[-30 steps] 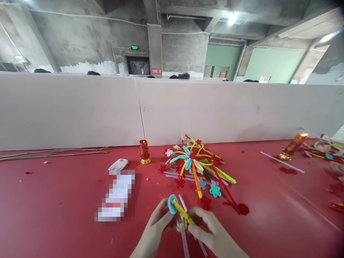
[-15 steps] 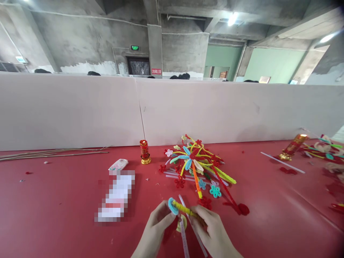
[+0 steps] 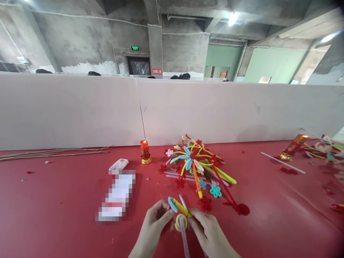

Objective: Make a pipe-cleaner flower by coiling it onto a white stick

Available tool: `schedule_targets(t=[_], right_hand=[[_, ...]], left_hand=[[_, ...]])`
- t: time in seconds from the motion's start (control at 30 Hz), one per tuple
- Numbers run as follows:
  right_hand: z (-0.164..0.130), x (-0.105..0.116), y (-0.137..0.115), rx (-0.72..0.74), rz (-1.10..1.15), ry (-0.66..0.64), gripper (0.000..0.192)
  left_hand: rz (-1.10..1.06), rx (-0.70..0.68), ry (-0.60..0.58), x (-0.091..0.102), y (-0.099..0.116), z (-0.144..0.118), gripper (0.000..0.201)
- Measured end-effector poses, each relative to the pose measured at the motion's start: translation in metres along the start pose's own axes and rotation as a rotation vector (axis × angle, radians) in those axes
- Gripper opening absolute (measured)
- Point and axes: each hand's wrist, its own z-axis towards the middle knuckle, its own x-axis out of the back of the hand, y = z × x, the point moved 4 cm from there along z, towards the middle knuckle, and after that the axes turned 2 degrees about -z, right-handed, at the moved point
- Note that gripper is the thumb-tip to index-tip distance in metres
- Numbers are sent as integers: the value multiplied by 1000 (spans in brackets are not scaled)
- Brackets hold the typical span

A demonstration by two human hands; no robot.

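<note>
Between thumb and fingers, my left hand (image 3: 156, 220) pinches a light-blue pipe-cleaner loop (image 3: 172, 204). A yellow pipe-cleaner stem (image 3: 181, 208) runs from that loop to my right hand (image 3: 205, 227), whose fingers are closed on it. Under the hands lies a coiled pale-yellow ring (image 3: 177, 226), with a translucent strip (image 3: 184, 238) reaching from it toward the near edge. Another clear strip (image 3: 182, 200) lies partly behind the yellow stem and my right hand.
Ahead is a pile of pipe-cleaner flowers (image 3: 192, 157). A red-gold lamp (image 3: 145, 152) stands left of it; another lamp (image 3: 292, 147) leans at right. A small white packet (image 3: 119, 165) and thin sticks (image 3: 53, 154) lie left. A white partition (image 3: 172, 111) borders the table.
The blue loop has turned and now looks narrower. My right hand has shifted slightly down and left along the yellow stem, and more of the pale-yellow ring shows.
</note>
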Motion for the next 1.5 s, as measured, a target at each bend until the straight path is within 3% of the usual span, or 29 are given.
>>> schedule_targets(t=[0.33,0.5,0.67,0.77,0.93,1.1,1.33,1.5], right_hand=[[-4,-7,5,-38,-78,-27,22],[-4,-9,5,-42,-169,-44,26],[-5,-7,0,16,-51,-26,17],[-6,-6,5,8,-84,40,14],[-5,-6,14,-21,-189,128,24],[-3,1,13,-22,-258,208,33],[-3,0,14,46,-360,196,24],[-3,-1,15,68,-352,209,26]], left_hand=[[31,-41,-16,-7,6,-1,19],[121,-21,38,3,0,2,16],[73,6,65,10,-8,4,22],[18,68,65,7,-8,2,22],[-117,294,133,4,-13,-4,32],[-65,296,148,8,-17,-3,35],[-173,325,-42,1,-14,0,33],[-36,217,-40,5,-17,0,24]])
